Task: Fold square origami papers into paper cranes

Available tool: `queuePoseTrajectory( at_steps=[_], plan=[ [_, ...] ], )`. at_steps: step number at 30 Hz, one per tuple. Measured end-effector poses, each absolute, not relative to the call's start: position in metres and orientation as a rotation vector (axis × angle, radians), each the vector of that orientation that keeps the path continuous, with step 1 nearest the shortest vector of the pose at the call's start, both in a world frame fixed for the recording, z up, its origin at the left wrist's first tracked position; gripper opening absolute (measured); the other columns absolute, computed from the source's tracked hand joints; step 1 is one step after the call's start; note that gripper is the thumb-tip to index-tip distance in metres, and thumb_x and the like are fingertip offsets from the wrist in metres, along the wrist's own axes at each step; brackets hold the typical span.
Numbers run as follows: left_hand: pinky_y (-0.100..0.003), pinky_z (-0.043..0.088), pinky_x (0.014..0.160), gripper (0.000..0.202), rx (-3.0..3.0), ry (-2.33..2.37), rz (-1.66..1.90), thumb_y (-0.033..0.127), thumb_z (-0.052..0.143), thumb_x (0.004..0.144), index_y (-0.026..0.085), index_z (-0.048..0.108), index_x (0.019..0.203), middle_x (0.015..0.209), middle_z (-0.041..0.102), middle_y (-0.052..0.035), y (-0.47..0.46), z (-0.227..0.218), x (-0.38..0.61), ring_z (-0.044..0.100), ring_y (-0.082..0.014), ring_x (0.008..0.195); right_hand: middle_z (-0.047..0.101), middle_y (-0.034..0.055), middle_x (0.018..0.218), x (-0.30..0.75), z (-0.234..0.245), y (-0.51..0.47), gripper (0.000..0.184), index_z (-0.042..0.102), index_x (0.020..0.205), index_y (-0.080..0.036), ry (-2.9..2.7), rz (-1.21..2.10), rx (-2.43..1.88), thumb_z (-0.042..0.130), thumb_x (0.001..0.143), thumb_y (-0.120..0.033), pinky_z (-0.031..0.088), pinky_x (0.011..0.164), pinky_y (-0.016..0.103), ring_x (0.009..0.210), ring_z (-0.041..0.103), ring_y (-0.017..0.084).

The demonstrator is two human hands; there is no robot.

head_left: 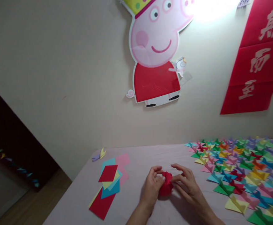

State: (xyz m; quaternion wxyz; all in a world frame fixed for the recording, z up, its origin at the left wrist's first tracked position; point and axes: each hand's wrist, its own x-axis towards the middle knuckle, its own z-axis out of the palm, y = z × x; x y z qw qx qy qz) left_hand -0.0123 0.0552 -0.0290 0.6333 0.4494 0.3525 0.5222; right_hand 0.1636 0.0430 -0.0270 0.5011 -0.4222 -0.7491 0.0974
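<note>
The red paper [166, 188], folded, is at the lower centre of the frame, over the tabletop [73, 200]. The left hand [152, 185] grasps its left side between thumb and fingers. The right hand [190, 187] has its fingers spread at the right edge; whether they pinch it, I cannot tell. Loose sheets [103, 203] overlap at lower left; rows of folded papers [236, 204] fill the lower right.
</note>
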Motion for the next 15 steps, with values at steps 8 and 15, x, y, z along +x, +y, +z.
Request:
queuePoseTrajectory(
  at_steps=[8, 15],
  plan=[
    [-0.030, 0.046, 0.084, 0.025, 1.343, 0.888, 1.243, 0.042, 0.066, 0.084, 0.018, 0.065, 0.080, 0.100, 0.064, -0.0061, 0.054, -0.027, -0.009, 0.060, -0.0206, 0.093, 0.069, 0.0055, 0.105, 0.162, -0.030, 0.041, 0.011, 0.064, 0.089, -0.027, -1.907, 0.323, -0.920, 0.056, 0.090, -0.021, 0.051, 0.088, 0.038, 0.103, 0.059, 0.024],
    [-0.031, 0.046, 0.085, 0.011, 1.790, 1.064, 1.256, 0.029, 0.062, 0.089, 0.021, 0.069, 0.094, 0.101, 0.066, -0.0059, 0.042, -0.013, -0.013, 0.059, -0.0210, 0.097, 0.065, 0.0034, 0.085, 0.163, -0.030, 0.044, 0.011, 0.063, 0.081, -0.025, -1.756, 0.359, -1.002, 0.058, 0.090, -0.027, 0.050, 0.077, 0.034, 0.086, 0.060, 0.022]
  ],
)
